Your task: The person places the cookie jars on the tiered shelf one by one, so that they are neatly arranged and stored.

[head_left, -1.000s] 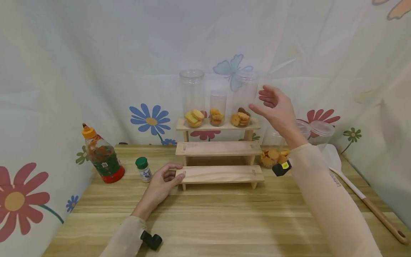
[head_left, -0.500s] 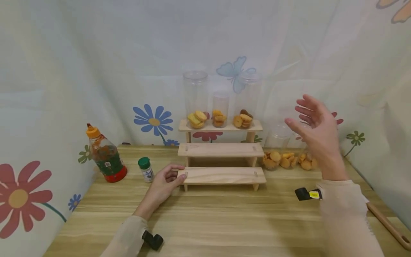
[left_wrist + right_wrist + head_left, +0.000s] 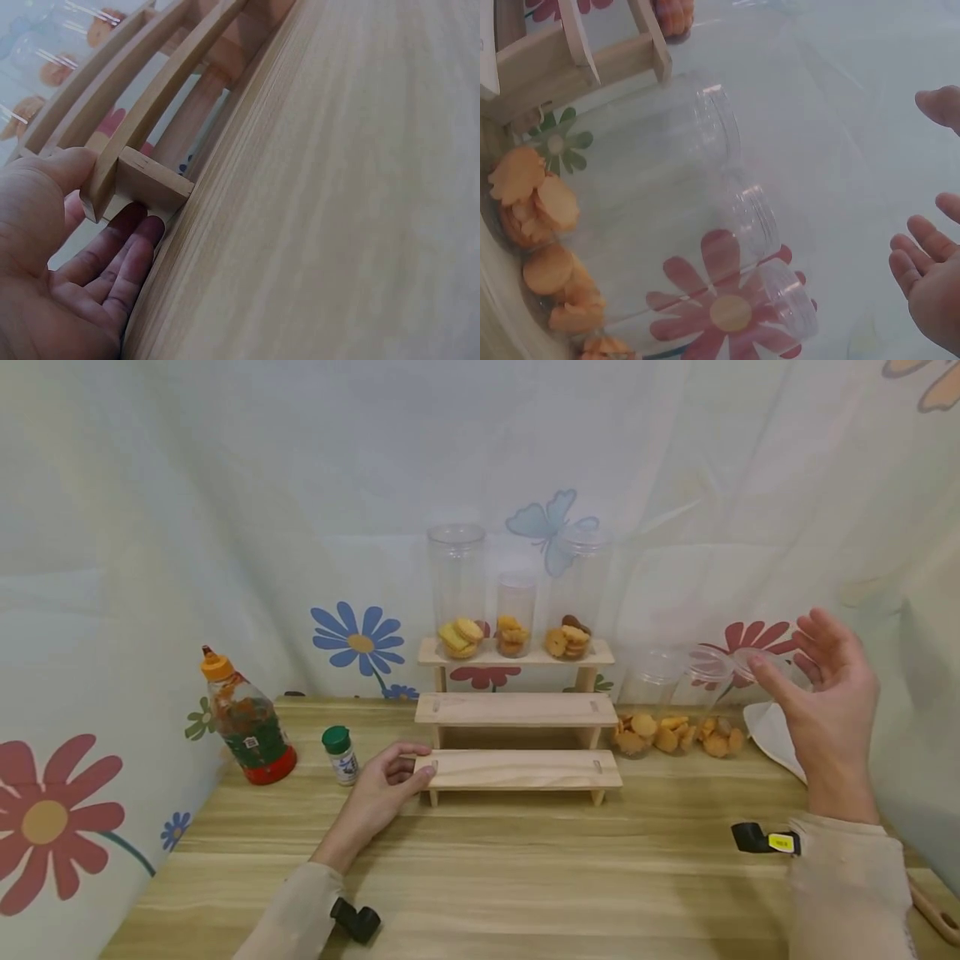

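A three-tier wooden display stand (image 3: 519,767) stands at the middle of the table in the head view. My left hand (image 3: 382,789) grips the left end of its lowest tier. In the left wrist view, the thumb (image 3: 73,166) lies on the board, and the other fingers reach beneath. Three clear jars with biscuits (image 3: 461,638) line the top tier. Several more clear biscuit jars (image 3: 633,737) stand on the table to the stand's right. Beyond them, at the far right, my right hand (image 3: 836,714) is raised with its fingers spread and nothing in it.
Left of the stand are a small green-capped shaker (image 3: 341,756) and a sauce bottle with an orange cap (image 3: 247,722). A white spatula head (image 3: 776,739) lies behind the right hand, its brown handle (image 3: 933,910) partly covered by the sleeve. A flowered curtain hangs behind the table.
The right hand has moved right and downward, from beside the top-tier jars past the jars on the table. My left hand has kept its grip on the stand.
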A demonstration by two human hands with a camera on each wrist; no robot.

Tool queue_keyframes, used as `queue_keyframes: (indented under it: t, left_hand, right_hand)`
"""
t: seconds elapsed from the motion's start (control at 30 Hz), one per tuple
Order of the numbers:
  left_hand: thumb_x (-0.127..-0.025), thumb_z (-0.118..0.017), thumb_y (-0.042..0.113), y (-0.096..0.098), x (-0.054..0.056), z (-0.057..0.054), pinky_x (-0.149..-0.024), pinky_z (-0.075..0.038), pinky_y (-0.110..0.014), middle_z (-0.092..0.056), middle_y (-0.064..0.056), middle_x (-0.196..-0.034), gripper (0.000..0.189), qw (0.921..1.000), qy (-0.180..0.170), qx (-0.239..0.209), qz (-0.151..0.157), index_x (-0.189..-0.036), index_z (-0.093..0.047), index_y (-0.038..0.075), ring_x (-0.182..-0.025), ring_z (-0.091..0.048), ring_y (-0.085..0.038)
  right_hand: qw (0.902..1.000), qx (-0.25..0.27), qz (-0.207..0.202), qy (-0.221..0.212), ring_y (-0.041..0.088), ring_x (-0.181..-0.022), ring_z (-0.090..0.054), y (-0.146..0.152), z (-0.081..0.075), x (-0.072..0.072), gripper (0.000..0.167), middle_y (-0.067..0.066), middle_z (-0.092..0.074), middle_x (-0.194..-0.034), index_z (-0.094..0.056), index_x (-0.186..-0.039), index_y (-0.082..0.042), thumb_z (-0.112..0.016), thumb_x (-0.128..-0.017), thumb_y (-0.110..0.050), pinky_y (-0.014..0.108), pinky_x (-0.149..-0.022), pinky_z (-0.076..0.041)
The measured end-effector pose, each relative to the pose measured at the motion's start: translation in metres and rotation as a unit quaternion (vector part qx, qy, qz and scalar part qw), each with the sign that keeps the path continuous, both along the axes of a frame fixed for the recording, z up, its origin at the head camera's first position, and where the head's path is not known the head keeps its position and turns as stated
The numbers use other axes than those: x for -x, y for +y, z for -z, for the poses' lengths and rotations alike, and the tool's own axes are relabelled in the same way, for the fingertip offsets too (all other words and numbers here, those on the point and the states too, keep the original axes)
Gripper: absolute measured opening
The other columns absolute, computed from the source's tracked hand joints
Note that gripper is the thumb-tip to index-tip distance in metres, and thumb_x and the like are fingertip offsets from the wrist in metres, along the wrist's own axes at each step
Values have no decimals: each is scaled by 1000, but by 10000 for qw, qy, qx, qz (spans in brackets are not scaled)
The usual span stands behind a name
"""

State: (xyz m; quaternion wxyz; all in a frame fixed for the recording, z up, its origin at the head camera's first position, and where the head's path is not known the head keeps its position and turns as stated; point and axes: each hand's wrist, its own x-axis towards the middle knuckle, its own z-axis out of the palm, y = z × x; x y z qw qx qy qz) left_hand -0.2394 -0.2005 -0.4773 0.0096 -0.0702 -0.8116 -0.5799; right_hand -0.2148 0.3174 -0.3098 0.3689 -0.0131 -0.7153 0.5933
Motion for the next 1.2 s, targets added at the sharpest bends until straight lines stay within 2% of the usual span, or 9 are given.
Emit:
queue_keyframes:
  t: [0.17, 0.3, 0.53, 0.7, 0.8, 0.97, 1.2]
  left_hand:
    - [-107, -80, 32, -1, 0, 1, -88, -54, -27, -78, -12, -122, 42, 10000, -2, 45, -31, -143, -69, 15, -108, -70, -24]
    - [-107, -80, 33, -1, 0, 0, -89, -54, -27, -78, -12, -122, 41, 10000, -9, 43, -48, -143, -70, 16, -108, -70, -25]
    - [-107, -80, 33, -1, -1, 0, -89, -54, -28, -78, -11, -122, 41, 9999, -90, 68, -4, -143, -69, 17, -109, -69, -25]
    - [-107, -79, 32, -2, -2, 1, -89, -53, -28, -78, -11, -123, 42, 9999, -95, 55, 1, -144, -69, 16, -110, -69, -26]
    - [-107, -80, 34, -2, -2, 1, -90, -54, -28, -78, -11, -123, 42, 9999, -84, 68, 9, -143, -69, 17, -110, -69, -26]
    - [-107, -80, 36, -2, -1, 1, -91, -54, -28, -78, -11, -121, 39, 9999, -82, 94, 12, -141, -71, 20, -109, -70, -25]
    - [-106, -80, 37, -1, 0, 1, -91, -54, -29, -78, -10, -120, 40, 9999, -14, 107, 23, -141, -71, 20, -109, -70, -24]
  right_hand:
    - [9981, -352, 327, -391, 15, -153, -49, 9, 6, 3, 77, 0, -52, -168, -48, -168, -23, -82, -101, -8, 14, -120, -36]
    - [9974, -104, 331, -632, 15, -158, -43, 19, 15, 6, 83, 0, -47, -171, -41, -171, -26, -82, -101, -11, 14, -124, -31]
    - [9934, 92, 525, -1017, 17, -154, -45, 37, 45, 18, 83, 0, -49, -169, -39, -172, -26, -81, -102, -13, 18, -125, -31]
    - [9904, 76, 369, -1330, 21, -160, -40, 43, 66, 29, 84, 6, -41, -176, -34, -174, -26, -80, -104, -18, 29, -132, -28]
    - [9872, 44, 317, -1561, 22, -163, -38, 45, 77, 35, 85, 6, -35, -180, -30, -176, -25, -78, -106, -19, 31, -132, -28]
    - [9863, 76, 355, -1607, 21, -157, -43, 46, 90, 42, 85, 9, -38, -178, -32, -176, -21, -79, -105, -15, 29, -131, -30]
    - [9825, -41, 380, -1825, 24, -161, -40, 48, 103, 50, 80, 10, -40, -177, -37, -173, -20, -79, -106, -23, 37, -133, -29]
